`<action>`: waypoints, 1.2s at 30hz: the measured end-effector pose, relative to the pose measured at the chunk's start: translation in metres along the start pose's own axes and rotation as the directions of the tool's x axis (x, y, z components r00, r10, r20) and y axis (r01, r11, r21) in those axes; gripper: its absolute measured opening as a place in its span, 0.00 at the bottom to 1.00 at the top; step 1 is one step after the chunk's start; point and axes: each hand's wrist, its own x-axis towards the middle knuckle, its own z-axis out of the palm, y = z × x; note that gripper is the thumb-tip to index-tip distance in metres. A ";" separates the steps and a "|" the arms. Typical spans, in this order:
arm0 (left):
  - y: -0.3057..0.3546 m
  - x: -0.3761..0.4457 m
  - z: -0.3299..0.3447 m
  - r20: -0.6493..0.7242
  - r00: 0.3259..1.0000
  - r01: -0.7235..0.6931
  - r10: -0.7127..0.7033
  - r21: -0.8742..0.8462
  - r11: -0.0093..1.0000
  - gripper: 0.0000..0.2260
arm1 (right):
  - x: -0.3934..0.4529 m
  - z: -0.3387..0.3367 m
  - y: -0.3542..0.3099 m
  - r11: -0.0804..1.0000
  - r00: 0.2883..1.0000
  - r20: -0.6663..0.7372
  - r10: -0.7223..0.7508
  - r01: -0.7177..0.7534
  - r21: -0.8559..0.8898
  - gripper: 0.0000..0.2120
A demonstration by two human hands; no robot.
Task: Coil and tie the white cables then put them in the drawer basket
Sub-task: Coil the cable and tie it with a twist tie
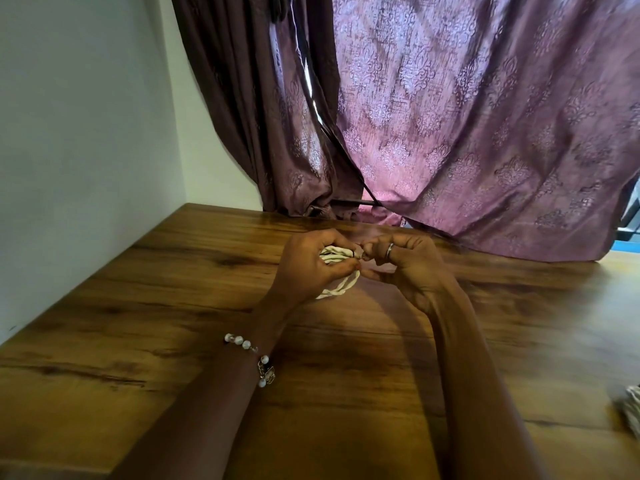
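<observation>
Both forearms reach forward over the desk (138,341) and meet near its middle, raised a little above the wood. The left hand (308,268) is curled round a coiled white cable (337,259), thumb below and fingers over the top, gripping the bundle. The right hand (405,268) faces it, its fingers bent and its fingertips pinching the end of the coil where a thin dark tie (351,252) crosses the strands; the two hands touch there. A loop of the cable hangs down from under the left hand toward the desk; whether it rests on the wood I cannot tell.

The cable is round, off-white and gathered in several parallel turns. A metal ring (390,251) sits on one right finger, and a bracelet (251,355) of pale round beads with a small charm circles the left wrist. The desk is glossy brown wood with dark grain streaks.

Behind the hands a purple curtain (467,116) with a damask pattern drapes onto the desk's far edge. A plain pale wall (86,116) stands to the left. At the right edge a blurred pale bundle (628,410) lies on the desk, well apart from the hands
</observation>
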 end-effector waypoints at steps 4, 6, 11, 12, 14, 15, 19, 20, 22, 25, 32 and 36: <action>0.000 -0.001 0.000 -0.042 0.999 -0.010 0.009 -0.021 1.000 0.14 | 0.002 0.003 0.001 0.982 0.998 0.017 0.063 -0.065 0.176 0.05; 0.001 -0.001 0.000 -0.053 0.999 0.001 -0.003 -0.037 0.999 0.12 | 0.003 0.003 0.001 0.973 0.996 0.057 0.064 -0.075 0.220 0.04; 0.007 0.000 -0.001 -0.042 0.998 0.047 -0.053 -0.121 0.991 0.08 | 0.000 0.004 -0.001 0.972 0.996 0.079 0.045 -0.061 0.227 0.08; 0.008 0.000 -0.002 -0.040 0.998 0.048 -0.054 -0.124 0.991 0.09 | -0.001 0.004 -0.003 0.970 0.996 0.079 0.041 -0.059 0.235 0.11; 0.009 0.000 -0.002 -0.038 0.998 0.040 -0.045 -0.123 0.992 0.09 | -0.003 0.002 -0.007 0.965 0.996 0.084 0.039 -0.060 0.257 0.18; 0.010 -0.001 -0.002 -0.037 0.999 0.032 -0.036 -0.118 0.992 0.10 | -0.004 0.001 -0.008 0.965 0.996 0.081 0.043 -0.063 0.255 0.22; 0.012 -0.001 -0.002 -0.027 0.999 0.029 -0.032 -0.101 0.994 0.10 | -0.004 0.000 -0.010 0.980 0.996 0.006 0.092 -0.091 0.176 0.23; 0.011 -0.001 -0.003 -0.026 0.999 0.032 -0.035 -0.099 0.995 0.11 | -0.003 0.000 -0.010 0.983 0.995 -0.016 0.103 -0.099 0.154 0.23; 0.012 -0.001 -0.003 -0.014 0.999 0.044 -0.046 -0.092 0.995 0.11 | -0.003 0.001 -0.010 0.986 0.994 -0.034 0.104 -0.099 0.138 0.22; 0.013 0.000 -0.004 -0.004 0.999 0.049 -0.049 -0.084 0.995 0.10 | -0.004 0.001 -0.010 0.985 0.995 -0.035 0.091 -0.085 0.151 0.20; 0.012 0.000 -0.003 0.020 1.000 0.010 -0.010 0.000 1.000 0.11 | -0.002 0.003 -0.009 0.997 0.997 -0.054 0.063 -0.060 0.057 0.18; 0.012 0.000 -0.004 0.051 0.999 -0.015 0.014 0.013 1.000 0.12 | 0.000 0.001 -0.006 0.999 0.997 -0.061 0.040 -0.038 0.023 0.18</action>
